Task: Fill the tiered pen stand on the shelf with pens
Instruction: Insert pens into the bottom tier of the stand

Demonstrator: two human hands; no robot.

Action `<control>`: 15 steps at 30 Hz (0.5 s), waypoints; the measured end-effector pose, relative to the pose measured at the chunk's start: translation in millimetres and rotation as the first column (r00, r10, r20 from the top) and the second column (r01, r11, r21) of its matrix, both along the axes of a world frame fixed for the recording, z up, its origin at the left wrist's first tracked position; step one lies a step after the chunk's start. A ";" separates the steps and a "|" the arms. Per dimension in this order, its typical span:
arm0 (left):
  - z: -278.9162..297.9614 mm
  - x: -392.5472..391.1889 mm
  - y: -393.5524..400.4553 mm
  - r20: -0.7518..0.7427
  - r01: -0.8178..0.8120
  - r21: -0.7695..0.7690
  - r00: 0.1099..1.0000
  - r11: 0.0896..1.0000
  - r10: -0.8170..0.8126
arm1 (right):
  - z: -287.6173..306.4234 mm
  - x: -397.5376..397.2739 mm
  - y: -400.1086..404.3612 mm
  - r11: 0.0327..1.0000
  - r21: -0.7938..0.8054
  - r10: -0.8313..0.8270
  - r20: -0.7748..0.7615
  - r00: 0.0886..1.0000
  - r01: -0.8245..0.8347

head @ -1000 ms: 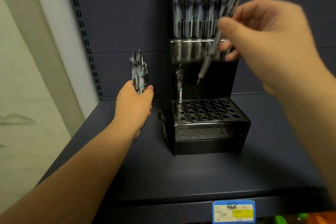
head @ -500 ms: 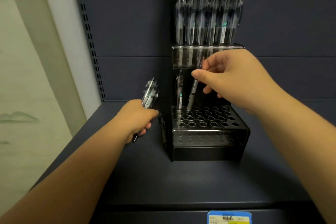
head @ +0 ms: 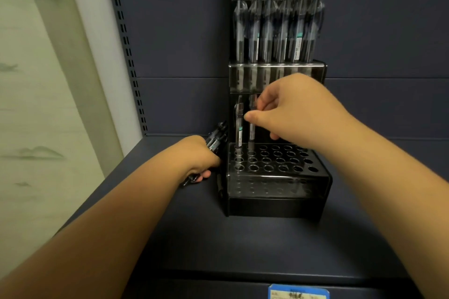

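Nearest the camera, a blue-edged price label (head: 298,292) sits on the front lip of the dark shelf (head: 218,245). Both forearms reach forward over the shelf surface.

Left hand (head: 198,155): lies low on the shelf, just left of the pen stand (head: 279,182), fingers curled round a bundle of pens (head: 216,139). The bundle tilts up and to the right; its upper ends fan out close to the stand's left edge, and its lower ends poke out under the hand. Whether the bundle touches the stand cannot be told.

Pen stand: black, tiered, upright against the back panel. The lowest tier is a block with a grid of round holes, nearly all open. One pen (head: 239,128) stands upright in the back-left corner hole, with a green-and-white label on its barrel.

Right hand (head: 294,114): above the lowest tier, thumb and fingers pinching a second pen (head: 252,126) by its upper part. This pen is near vertical, just right of the first, its lower end at the hole beside the corner one. How far it has entered is unclear; the frame is blurred there.

Farther up, the middle tier holds a full row of upright pens (head: 277,31), blurred. Above it, the top tier shows only the lower ends of more pens, cut off by the frame edge.

Behind: dark blue back panel (head: 182,43). At left, a slotted upright rail (head: 126,51) and a pale wall (head: 36,104).
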State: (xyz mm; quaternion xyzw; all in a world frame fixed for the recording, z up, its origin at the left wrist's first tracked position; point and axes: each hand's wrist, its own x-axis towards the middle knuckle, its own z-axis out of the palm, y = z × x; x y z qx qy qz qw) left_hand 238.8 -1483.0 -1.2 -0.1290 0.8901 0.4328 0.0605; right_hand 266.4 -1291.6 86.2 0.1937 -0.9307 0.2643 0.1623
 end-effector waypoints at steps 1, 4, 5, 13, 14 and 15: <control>1.5 0.4 1.7 0.005 0.003 -0.024 1.000 1.000 -0.003 | -2.1 -0.7 -1.0 1.000 0.018 0.004 0.012 1.000 -0.004; 6.3 0.6 4.4 0.030 0.019 -0.103 0.999 0.995 -0.016 | -6.3 -3.6 -1.7 0.999 0.040 0.012 0.028 1.000 -0.013; 8.3 0.5 4.6 0.045 0.026 -0.133 0.999 0.991 -0.020 | -7.0 -4.5 -1.7 0.999 0.046 0.013 0.034 0.999 -0.014; 8.0 0.3 -13.7 0.005 -0.015 -0.195 1.000 0.981 0.016 | -11.6 -6.5 1.6 0.998 0.058 0.024 0.027 0.999 -0.025; 7.6 0.9 -18.1 -0.046 -0.048 -0.136 0.998 0.990 0.042 | -12.3 -6.7 1.9 0.998 0.052 0.025 0.023 0.999 -0.026; 7.7 1.1 -22.4 -0.103 -0.080 -0.060 0.992 0.995 0.074 | -12.8 -6.9 2.0 0.999 0.048 0.024 0.018 1.000 -0.025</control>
